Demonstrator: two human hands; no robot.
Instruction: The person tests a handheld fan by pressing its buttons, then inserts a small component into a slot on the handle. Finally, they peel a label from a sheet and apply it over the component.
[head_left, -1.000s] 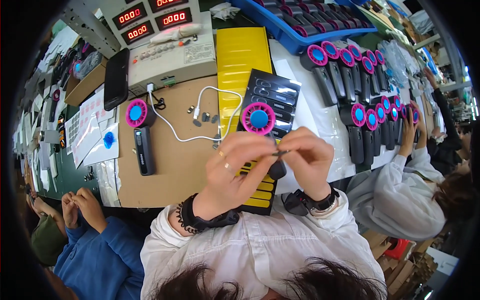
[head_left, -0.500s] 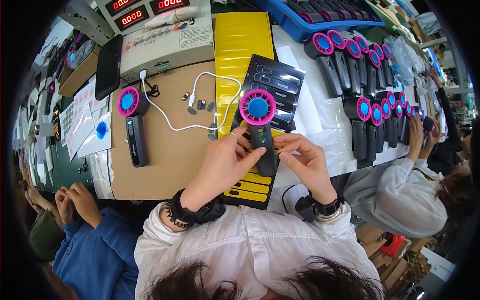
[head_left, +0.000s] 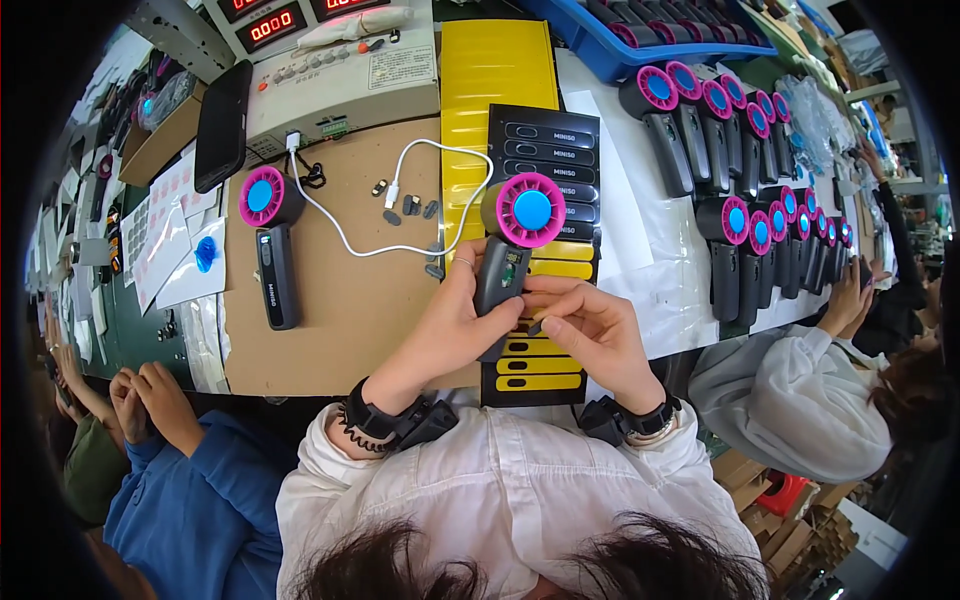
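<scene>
A dark grey handheld fan [head_left: 497,278] with a pink grille and blue centre is gripped by my left hand [head_left: 450,322], its thumb across the handle. An opening in the handle's front bares a small green circuit board. My right hand [head_left: 602,335] pinches a small dark oval piece [head_left: 535,327] beside the handle. Under the hands lies a sheet of black label strips [head_left: 550,172] on yellow backing. Several similar small dark pieces [head_left: 411,206] lie on the cardboard [head_left: 330,350] to the left, near a white charging cable [head_left: 345,238].
Another fan [head_left: 278,275] lies on the cardboard's left side. Behind it are a bench meter [head_left: 330,85] with red displays and a black phone [head_left: 222,125]. Rows of fans [head_left: 728,260] stand at right, below a blue bin [head_left: 590,55]. Co-workers sit on both sides.
The fan has tilted, its head moving slightly right and its handle's lower end left. My right fingers have closed in nearer the handle, and the dark piece now shows. The label sheet has turned straighter.
</scene>
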